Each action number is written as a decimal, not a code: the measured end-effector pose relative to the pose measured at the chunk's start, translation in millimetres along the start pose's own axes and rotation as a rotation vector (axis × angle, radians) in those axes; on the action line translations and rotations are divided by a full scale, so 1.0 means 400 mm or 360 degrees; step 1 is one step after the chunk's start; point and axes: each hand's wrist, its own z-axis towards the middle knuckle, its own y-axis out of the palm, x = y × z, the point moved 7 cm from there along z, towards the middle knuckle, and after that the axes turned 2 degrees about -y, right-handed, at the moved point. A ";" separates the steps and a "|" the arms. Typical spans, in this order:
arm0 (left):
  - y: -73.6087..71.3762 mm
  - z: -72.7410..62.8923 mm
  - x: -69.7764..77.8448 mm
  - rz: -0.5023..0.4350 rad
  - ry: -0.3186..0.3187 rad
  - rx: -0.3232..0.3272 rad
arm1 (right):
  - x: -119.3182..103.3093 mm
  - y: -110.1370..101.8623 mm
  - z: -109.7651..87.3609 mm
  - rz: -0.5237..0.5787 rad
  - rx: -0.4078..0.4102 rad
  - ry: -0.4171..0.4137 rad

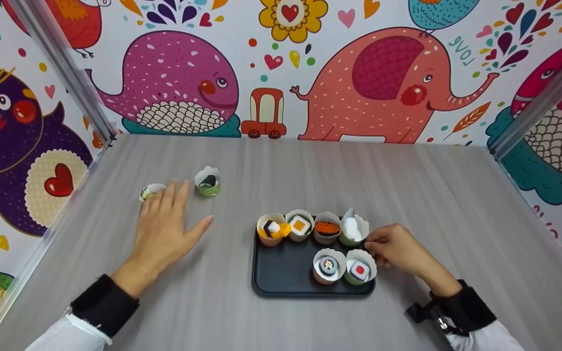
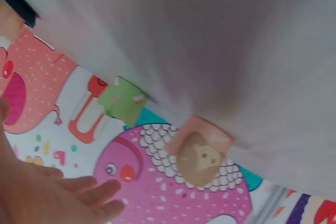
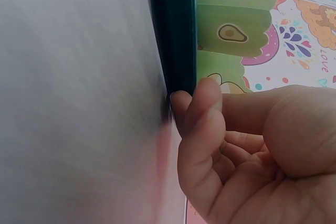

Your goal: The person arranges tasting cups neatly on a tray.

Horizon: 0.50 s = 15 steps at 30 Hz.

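My left hand (image 1: 164,234) reaches over the table with fingers extended and thumb spread, holding nothing. Its fingertips partly cover a paper cup (image 1: 151,191) in the head view; the left wrist view shows that cup (image 2: 199,150) standing apart from the fingers. Just right of them stands a green paper cup (image 1: 208,184) with a dark piece inside. My right hand (image 1: 395,248) pinches the right edge of a black tray (image 1: 286,273) between thumb and fingers. On the tray, several scalloped cups hold toy sushi, including an orange-red roe piece (image 1: 327,228) and a round roll (image 1: 329,265).
The grey tabletop (image 1: 242,312) extends around the tray. Printed panels with a whale (image 1: 178,78) and an elephant (image 1: 373,97) stand at the back, and side panels rise left and right. Metal posts (image 1: 61,68) mark the corners.
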 end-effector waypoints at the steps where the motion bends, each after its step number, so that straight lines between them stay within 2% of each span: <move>1: 0.001 0.005 -0.013 0.0011 -0.0022 -0.0012 | 0.001 0.000 0.001 -0.0005 0.0003 0.0004; 10: 0.000 0.055 -0.112 0.0036 -0.0219 -0.0112 | 0.001 -0.002 0.002 -0.0062 0.0008 -0.0010; 15: 0.002 0.081 -0.158 -0.0059 -0.0361 -0.0155 | -0.001 -0.003 0.001 -0.0056 0.0001 -0.0027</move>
